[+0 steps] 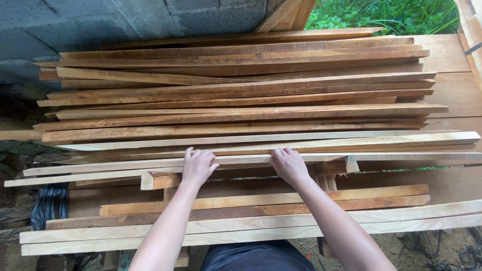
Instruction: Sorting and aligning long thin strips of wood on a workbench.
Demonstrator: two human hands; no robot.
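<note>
A large pile of long wooden slats (241, 95) lies crosswise in front of me, brown ones farther away and paler ones nearer. My left hand (197, 165) rests palm down on a pale slat (351, 158) in the middle of the pile, fingers curled over its far edge. My right hand (288, 164) grips the same pale slat about a hand's width to the right, fingers over its top. Beneath both hands a shorter brown board (160, 179) sticks out. More slats (241, 226) lie under my forearms, closer to my body.
A grey block wall (75, 25) stands behind the pile at the upper left. Green grass (381, 15) shows at the top right. A flat wooden board (452, 85) lies under the slats on the right. A dark bundle (50, 203) hangs at the lower left. Dirt ground lies below.
</note>
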